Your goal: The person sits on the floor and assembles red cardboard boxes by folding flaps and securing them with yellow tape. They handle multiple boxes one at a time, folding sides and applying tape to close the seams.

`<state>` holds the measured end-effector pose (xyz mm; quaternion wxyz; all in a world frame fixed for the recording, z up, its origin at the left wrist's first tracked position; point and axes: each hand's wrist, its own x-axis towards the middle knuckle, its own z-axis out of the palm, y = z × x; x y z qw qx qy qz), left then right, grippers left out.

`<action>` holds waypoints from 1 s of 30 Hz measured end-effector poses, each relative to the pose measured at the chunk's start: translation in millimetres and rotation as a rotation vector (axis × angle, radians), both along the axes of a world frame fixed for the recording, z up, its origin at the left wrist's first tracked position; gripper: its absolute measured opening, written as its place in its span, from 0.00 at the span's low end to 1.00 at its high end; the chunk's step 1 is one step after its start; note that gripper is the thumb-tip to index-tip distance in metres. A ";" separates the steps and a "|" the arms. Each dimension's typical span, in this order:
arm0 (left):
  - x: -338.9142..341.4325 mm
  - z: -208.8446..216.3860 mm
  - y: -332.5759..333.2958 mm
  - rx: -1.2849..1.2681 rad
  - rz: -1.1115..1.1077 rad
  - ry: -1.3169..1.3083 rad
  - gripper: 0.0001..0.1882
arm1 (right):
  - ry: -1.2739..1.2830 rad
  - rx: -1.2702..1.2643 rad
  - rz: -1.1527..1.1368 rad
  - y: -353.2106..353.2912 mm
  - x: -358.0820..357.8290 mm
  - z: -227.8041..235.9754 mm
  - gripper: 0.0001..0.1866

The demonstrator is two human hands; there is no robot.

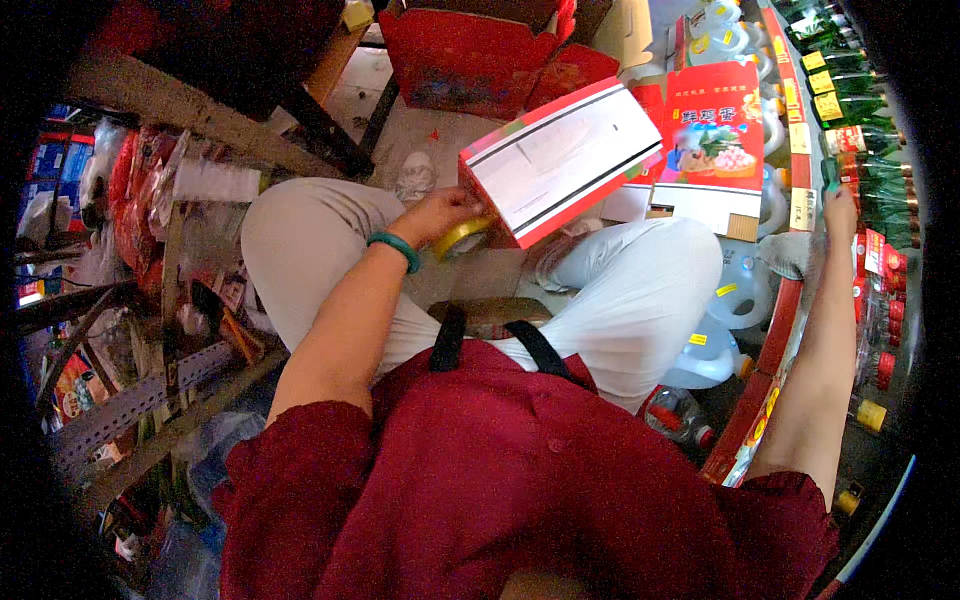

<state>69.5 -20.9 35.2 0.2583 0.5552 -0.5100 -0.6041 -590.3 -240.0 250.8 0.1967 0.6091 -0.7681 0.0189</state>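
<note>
My left hand, with a green bangle at its wrist, is closed around a roll of yellow tape at the left end of a red-and-white carton. Its fingertips are partly hidden, and the carton's white side with black stripes faces up, tilted above my knees. Stretched far out to the right, my right hand is at the shelf edge with curled fingers. A small green thing shows at its fingertips; its kind is unclear.
A red printed carton stands beyond my right knee, and a large open red box lies ahead. Big plastic jugs line the right shelf edge, with bottles beyond. A metal rack stands left. Grey cloth lies near my right hand.
</note>
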 end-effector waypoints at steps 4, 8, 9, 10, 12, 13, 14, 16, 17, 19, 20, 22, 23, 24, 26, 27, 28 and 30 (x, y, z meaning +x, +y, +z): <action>-3.8 -18.4 -6.0 0.060 -0.003 0.023 0.15 | -0.225 -0.268 0.267 33.9 110.8 48.3 0.17; -2.5 -16.3 -5.1 0.053 0.010 0.102 0.15 | -0.322 -0.217 0.654 72.7 218.4 24.2 0.13; 0.7 -13.8 0.0 0.050 0.035 0.103 0.15 | -0.585 -0.012 0.482 94.0 266.4 18.4 0.13; -0.2 -17.4 -0.5 0.065 0.037 0.119 0.15 | -0.591 0.048 0.548 107.6 290.6 4.7 0.14; -2.5 -28.1 -5.0 0.086 0.034 0.152 0.14 | -0.675 0.089 0.726 146.0 336.0 -24.3 0.16; -2.0 -30.5 -6.3 0.084 0.027 0.138 0.15 | -0.648 0.078 0.834 163.5 357.1 -36.3 0.17; -1.0 -33.1 -6.8 0.084 0.022 0.126 0.15 | -0.744 0.216 0.755 186.9 383.0 -33.8 0.18; -1.2 -38.6 -9.5 0.071 0.009 0.129 0.16 | -0.792 0.325 0.770 213.1 405.6 -50.7 0.19; -1.7 -42.1 -9.4 0.065 0.007 0.143 0.16 | -0.717 0.322 0.840 221.3 411.6 -58.4 0.19; -2.0 -42.5 -8.7 0.076 0.007 0.164 0.16 | -0.711 0.357 0.844 232.6 424.5 -64.6 0.17; -1.5 -38.0 -9.6 0.092 0.007 0.172 0.17 | -0.717 0.381 0.826 235.4 427.3 -67.5 0.17; -2.8 -34.2 -9.1 0.075 0.006 0.151 0.17 | -0.745 0.333 0.828 239.3 427.4 -73.9 0.17; -2.0 -33.9 -8.7 0.040 0.009 0.120 0.17 | -0.760 0.308 0.834 240.1 428.3 -75.4 0.16; -2.1 -33.7 -8.3 0.005 0.012 0.089 0.17 | -0.753 0.316 0.811 241.2 429.3 -75.2 0.16; -2.5 -32.0 -7.8 0.075 0.018 0.139 0.17 | -0.741 0.330 0.764 243.4 430.6 -74.7 0.15; -2.8 -30.6 -7.7 0.110 0.021 0.164 0.17 | -0.730 0.339 0.758 244.2 430.5 -76.2 0.15; -3.3 -30.7 -8.1 0.092 0.021 0.157 0.17 | -0.720 0.348 0.752 245.2 429.8 -79.2 0.15; -2.0 -36.8 -10.0 0.053 0.025 0.139 0.16 | -0.708 0.343 0.771 247.5 432.4 -82.5 0.15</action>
